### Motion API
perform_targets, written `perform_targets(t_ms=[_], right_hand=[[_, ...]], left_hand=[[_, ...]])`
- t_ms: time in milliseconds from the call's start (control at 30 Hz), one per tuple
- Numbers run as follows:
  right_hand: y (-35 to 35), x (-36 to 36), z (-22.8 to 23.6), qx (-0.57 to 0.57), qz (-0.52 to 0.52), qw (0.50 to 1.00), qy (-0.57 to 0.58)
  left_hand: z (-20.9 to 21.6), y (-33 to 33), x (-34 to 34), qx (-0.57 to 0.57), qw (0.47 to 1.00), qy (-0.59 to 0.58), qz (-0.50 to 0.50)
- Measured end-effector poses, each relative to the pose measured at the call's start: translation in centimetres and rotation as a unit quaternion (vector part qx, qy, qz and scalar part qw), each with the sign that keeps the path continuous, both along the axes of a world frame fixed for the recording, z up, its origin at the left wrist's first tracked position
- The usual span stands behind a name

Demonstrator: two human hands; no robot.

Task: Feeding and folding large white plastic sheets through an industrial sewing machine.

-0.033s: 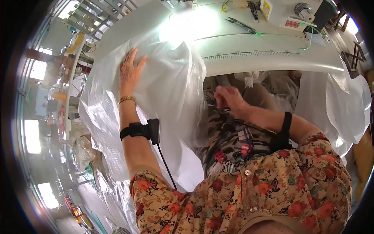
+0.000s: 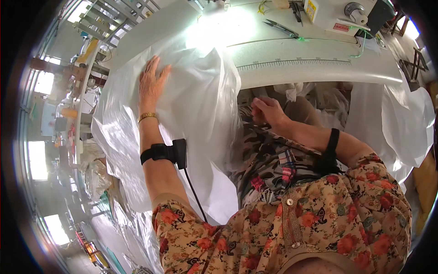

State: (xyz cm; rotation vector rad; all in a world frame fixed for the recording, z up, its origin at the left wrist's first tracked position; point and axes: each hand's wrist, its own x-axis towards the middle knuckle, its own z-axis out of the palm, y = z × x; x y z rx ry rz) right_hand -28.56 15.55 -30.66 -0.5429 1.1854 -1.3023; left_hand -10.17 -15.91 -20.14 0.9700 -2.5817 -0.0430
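A large translucent white plastic sheet [image 2: 196,100] is draped over the left part of the work table and hangs down over its near edge. My left hand [image 2: 153,82] lies flat on it with the fingers spread. Bright light washes out the sheet's far end. My right hand [image 2: 268,112] is above my lap, just below the table edge and to the right of the hanging sheet. Its fingers are curled closed, and whatever may be inside them is hidden.
A white sewing machine [image 2: 340,16] stands at the table's far right. Nearer lie dark-bladed snips [image 2: 281,28] beside green thread. A printed scale [image 2: 294,63] runs along the white table [image 2: 315,75]. More white sheeting [image 2: 388,123] hangs on the right. A black cable [image 2: 195,194] trails from my left armband.
My right hand has shifted very slightly toward the table, and its forearm with it. My left hand stays flat on the plastic sheet.
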Motion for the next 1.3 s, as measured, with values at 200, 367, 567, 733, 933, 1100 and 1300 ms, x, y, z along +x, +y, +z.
perform_targets(t_ms=[200,367,567,733,933,1100,1300], right_hand=[[-2.9,5.1,-1.2,-0.129,0.037,0.979,0.156],[-4.2,8.3,-7.4,-0.249,-0.03,0.879,0.405],[-3.5,5.1,-6.7,0.023,0.032,0.958,0.283],[0.1,3.0,0.5,-0.037,0.014,0.998,0.044],[9.7,-4.3,12.2,-0.205,0.154,0.966,0.025],[10.8,-8.6,0.5,0.021,0.168,0.926,0.339],[8.4,-5.2,5.5,-0.104,-0.037,0.839,0.533]], left_hand=[[-0.2,0.0,0.4,0.029,0.999,0.009,0.017],[0.1,0.7,-1.1,0.038,0.999,0.011,0.036],[0.4,0.9,-0.9,0.06,0.997,0.031,0.029],[0.2,1.6,-0.2,0.074,0.993,0.082,0.045],[-0.9,1.6,2.6,0.039,0.992,0.111,0.047],[-0.9,4.2,2.1,0.021,0.993,0.108,0.035],[0.4,12.6,0.7,0.135,0.961,0.239,-0.028]])
